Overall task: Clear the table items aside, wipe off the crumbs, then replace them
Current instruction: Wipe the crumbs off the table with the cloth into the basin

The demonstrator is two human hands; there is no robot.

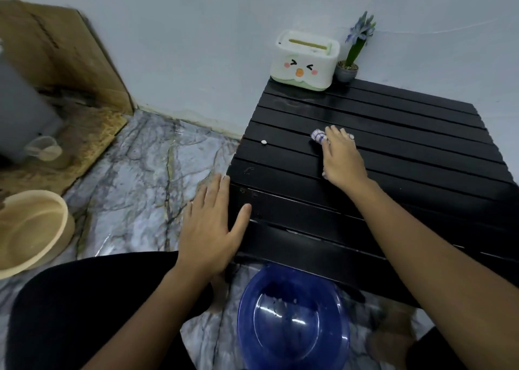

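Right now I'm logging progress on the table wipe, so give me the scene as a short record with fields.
table: black slatted table against the wall
right hand: right hand pressing a checked cloth flat on the slats
left hand: left hand open, at the table's near-left corner
crumbs: one white crumb left of the cloth
at back: tissue box, small potted plant
below edge: blue bowl on the floor, bits inside

You are looking at a black slatted table [393,133] carrying a white tissue box [304,60] with a green base and pink cheeks (an orange beak too). Your cloth [318,135] is showing white with blue checks, and a translucent blue basin [293,322] is sitting on grey-veined marble floor [157,167].
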